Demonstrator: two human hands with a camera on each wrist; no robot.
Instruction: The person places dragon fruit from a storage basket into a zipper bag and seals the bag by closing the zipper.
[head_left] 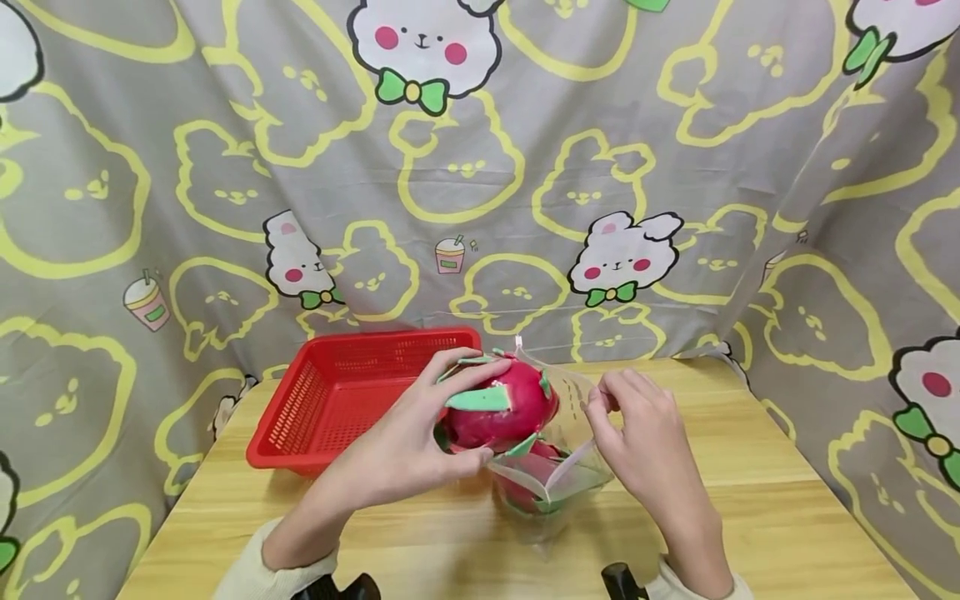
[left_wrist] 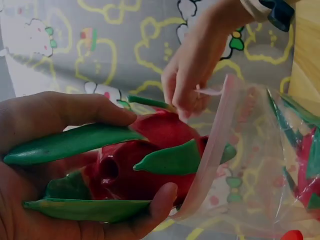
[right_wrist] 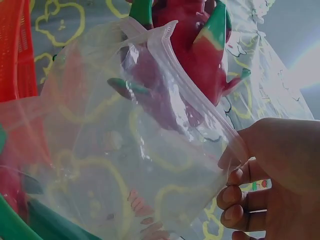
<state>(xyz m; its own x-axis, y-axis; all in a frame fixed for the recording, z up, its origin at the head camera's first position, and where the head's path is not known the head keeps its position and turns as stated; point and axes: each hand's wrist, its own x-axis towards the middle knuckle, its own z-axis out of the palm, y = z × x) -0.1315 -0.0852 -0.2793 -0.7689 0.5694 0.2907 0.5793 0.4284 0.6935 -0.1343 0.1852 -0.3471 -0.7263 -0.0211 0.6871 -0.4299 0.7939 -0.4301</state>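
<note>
A red dragon fruit [head_left: 506,408] with green scales, glossy like a model, is gripped in my left hand [head_left: 408,442], thumb below and fingers above. Its far end sits in the mouth of a clear zip bag [left_wrist: 220,135]. My right hand [head_left: 645,437] pinches the bag's edge between thumb and index finger, as the right wrist view shows [right_wrist: 270,185]. Inside the bag's lower part lies a second dragon fruit [head_left: 517,492], partly hidden by the first one and the bag's rim.
Behind and left of my left hand stands a red plastic basket [head_left: 288,417] with slotted walls. Everything rests on a light wooden table [head_left: 757,492]. A grey patterned curtain [head_left: 517,167] hangs close behind and along the sides.
</note>
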